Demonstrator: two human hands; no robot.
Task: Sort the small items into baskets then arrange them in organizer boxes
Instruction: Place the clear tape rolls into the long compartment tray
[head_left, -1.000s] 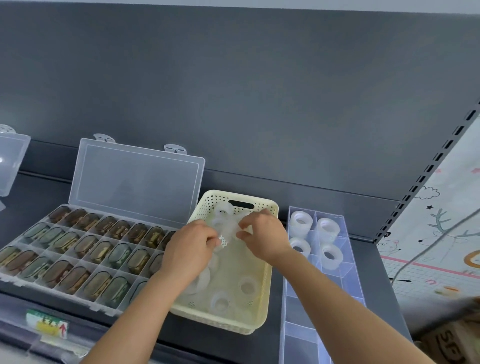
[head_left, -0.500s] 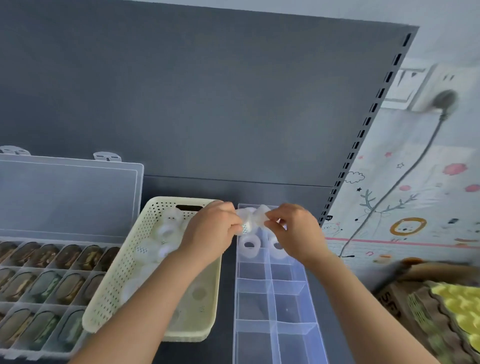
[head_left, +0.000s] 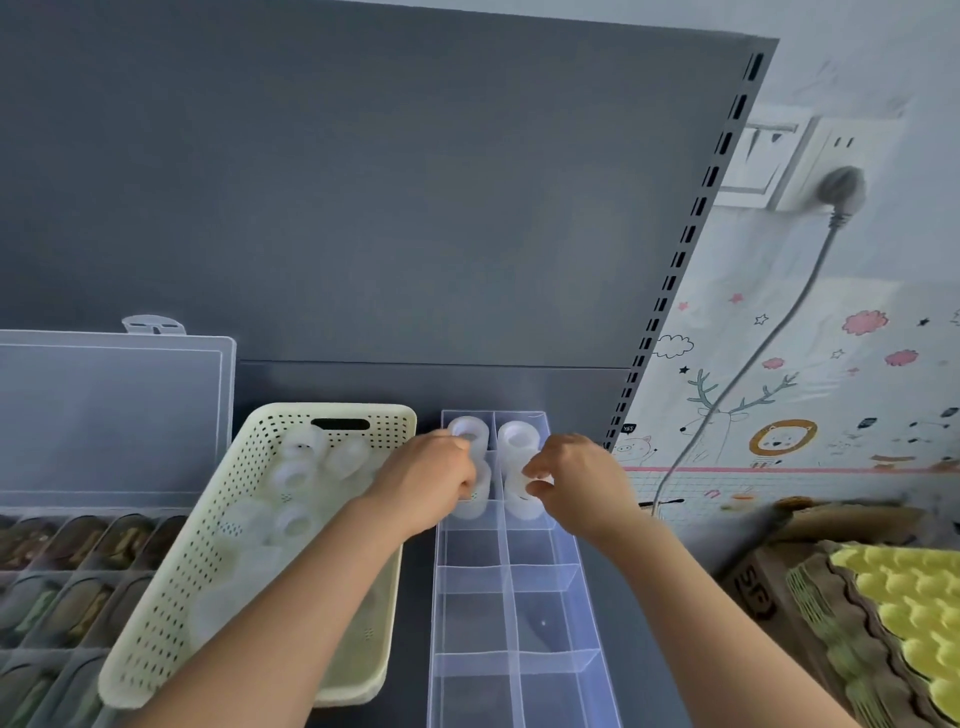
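A cream perforated basket (head_left: 218, 561) holds several translucent white tape rolls (head_left: 293, 475). To its right stands a long clear organizer box (head_left: 511, 597) with two columns of compartments. Two rolls sit in its far compartments, one on the left (head_left: 470, 430) and one on the right (head_left: 519, 436). My left hand (head_left: 428, 486) grips a roll (head_left: 470, 506) down in the second left compartment. My right hand (head_left: 579, 483) pinches another roll (head_left: 522, 501) in the second right compartment. The nearer compartments hold nothing.
At the far left, an open clear organizer (head_left: 67, 551) filled with dark items has its lid (head_left: 114, 415) leaning on the grey back panel. A cardboard box with egg trays (head_left: 883, 597) stands at the right. A grey power cord (head_left: 753, 364) hangs beside the slotted shelf upright (head_left: 675, 260).
Both hands lifted rolls out of the basket, carried them right to the organizer box and lowered them into the second-row compartments. The view swung right.
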